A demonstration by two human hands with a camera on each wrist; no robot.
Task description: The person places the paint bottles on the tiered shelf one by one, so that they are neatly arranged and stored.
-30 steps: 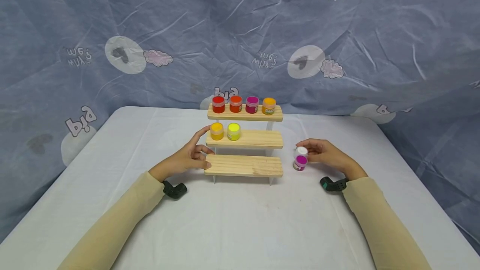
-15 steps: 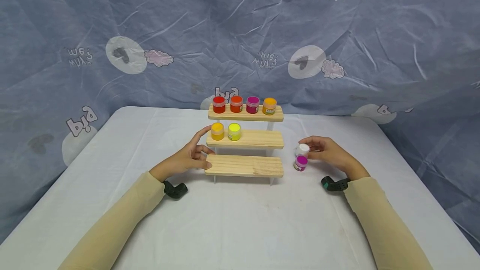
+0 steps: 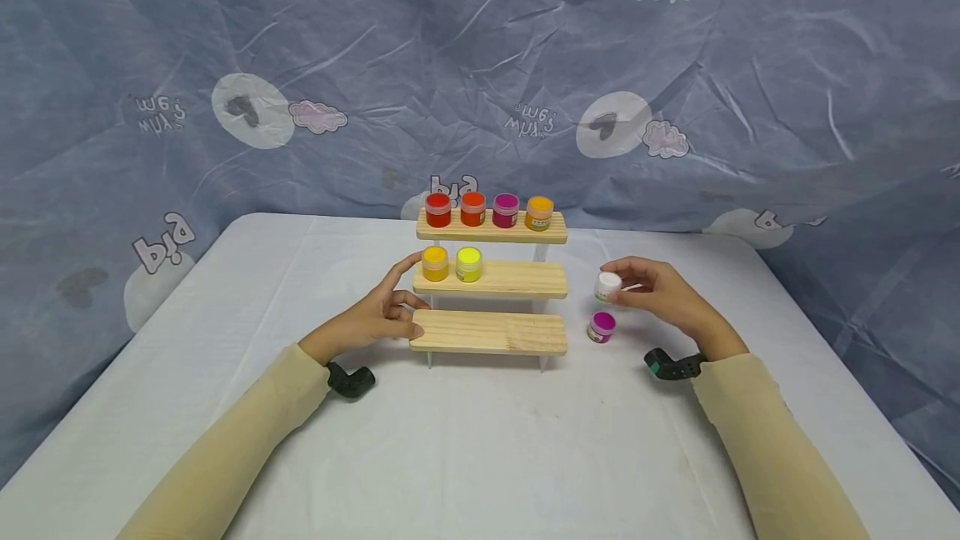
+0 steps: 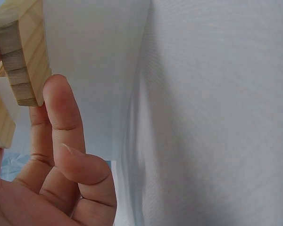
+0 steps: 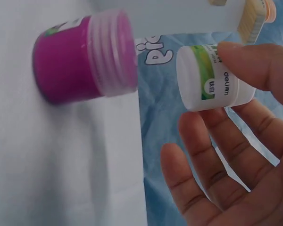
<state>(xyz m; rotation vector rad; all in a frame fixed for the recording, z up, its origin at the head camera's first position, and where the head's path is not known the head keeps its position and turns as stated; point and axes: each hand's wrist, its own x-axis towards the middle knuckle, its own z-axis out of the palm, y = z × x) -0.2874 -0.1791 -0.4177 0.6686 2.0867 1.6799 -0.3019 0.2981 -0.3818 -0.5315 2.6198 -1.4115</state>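
Observation:
In the head view my right hand [image 3: 660,294] pinches a small white paint jar [image 3: 607,286] between thumb and fingers. The right wrist view shows this white jar [image 5: 212,77] with a green label, lifted off the cloth. Just below it a magenta paint jar [image 5: 68,59] stands upright on the table. My left hand [image 3: 378,315] grips the left end of a three-tier wooden display stand [image 3: 487,332]. Its thumb lies on the lowest plank, and other fingers are under the plank's end [image 4: 26,52] in the left wrist view.
Red [image 3: 438,210], orange-red [image 3: 472,209], magenta [image 3: 506,211] and orange [image 3: 539,212] jars line the top tier. A yellow-orange jar [image 3: 435,263] and a bright yellow jar [image 3: 468,264] stand on the middle tier's left. A white cloth [image 3: 495,448] covers the table, before a grey-blue curtain [image 3: 450,65].
My right hand has raised the white jar up and slightly right, away from the magenta jar, which stays put. The left hand and the stand look the same.

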